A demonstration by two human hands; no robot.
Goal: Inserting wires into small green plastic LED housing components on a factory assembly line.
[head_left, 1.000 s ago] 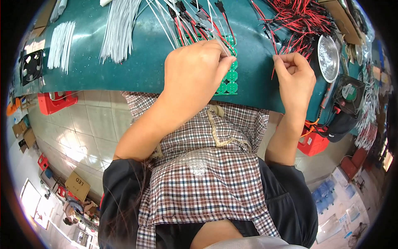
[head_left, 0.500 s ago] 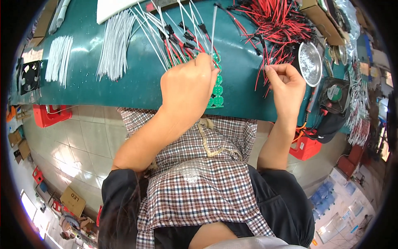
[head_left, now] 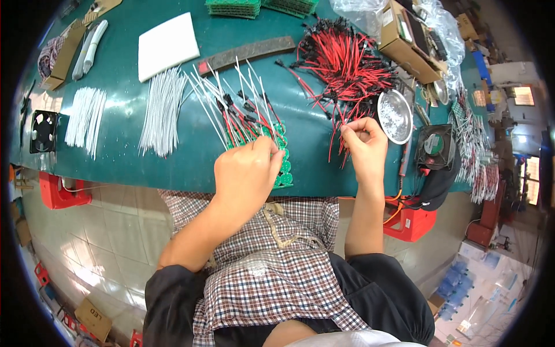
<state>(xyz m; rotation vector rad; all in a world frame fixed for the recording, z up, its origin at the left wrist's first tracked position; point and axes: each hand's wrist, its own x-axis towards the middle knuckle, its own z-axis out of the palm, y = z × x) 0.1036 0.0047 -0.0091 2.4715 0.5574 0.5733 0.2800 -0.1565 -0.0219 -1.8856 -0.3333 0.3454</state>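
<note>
My left hand (head_left: 247,170) is closed in a pinch over the near end of a panel of round green circuit boards (head_left: 285,168). Its knuckles hide whatever lies between the fingertips. White strands (head_left: 218,101) and red-and-black wires with black connectors (head_left: 234,115) lie across the panel, just beyond that hand. At the near edge of a big heap of red-and-black wires (head_left: 350,63), my right hand (head_left: 370,147) pinches a red-and-black wire (head_left: 332,141) between thumb and forefinger. A metal bowl (head_left: 395,117) of small pale bits sits beside it.
Two bundles of white strands (head_left: 87,118) (head_left: 161,115) lie at left, near a white foam block (head_left: 169,47). A dark bar (head_left: 248,53) lies beyond the boards. Green board stacks (head_left: 233,8) stand at the back. To the right are a soldering iron (head_left: 405,157), a fan (head_left: 435,146) and a cardboard box (head_left: 404,40).
The view has tilted up, so the table sits lower and more of its far side shows. Both hands stay at about the same places on the table, still pinched.
</note>
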